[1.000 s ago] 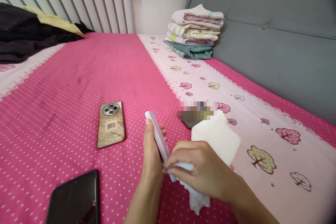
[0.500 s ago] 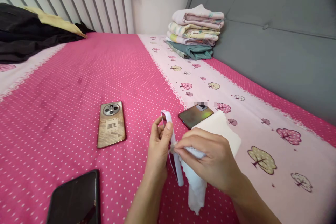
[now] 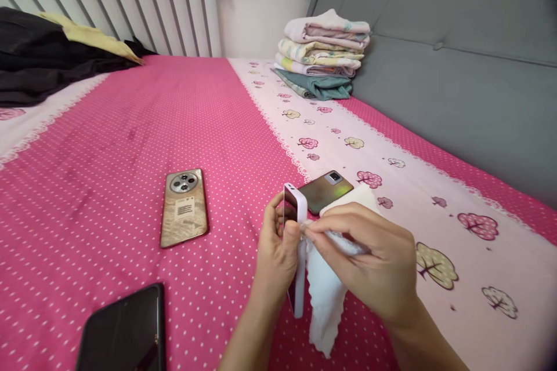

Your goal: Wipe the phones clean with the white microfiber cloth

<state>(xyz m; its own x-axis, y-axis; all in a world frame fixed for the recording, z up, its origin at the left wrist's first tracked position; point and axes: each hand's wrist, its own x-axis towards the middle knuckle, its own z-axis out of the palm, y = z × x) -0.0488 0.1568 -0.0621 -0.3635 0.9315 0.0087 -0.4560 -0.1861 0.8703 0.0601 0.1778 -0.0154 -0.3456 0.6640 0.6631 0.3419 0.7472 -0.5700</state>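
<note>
The left hand (image 3: 276, 252) has its fingers closed around a lilac-cased phone (image 3: 300, 293), held tilted up on edge. The right hand (image 3: 374, 261) has its fingertips pinched together on a white cloth (image 3: 326, 307), right at the case's edge; the cloth hangs below those fingers. Left of the left fingers lies a gold phone (image 3: 185, 211); just beyond the right fingers, a greenish-brown phone (image 3: 324, 192).

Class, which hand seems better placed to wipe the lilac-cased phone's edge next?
Probably the right hand: it pinches the white cloth beside the phone, which the left hand steadies.
</note>
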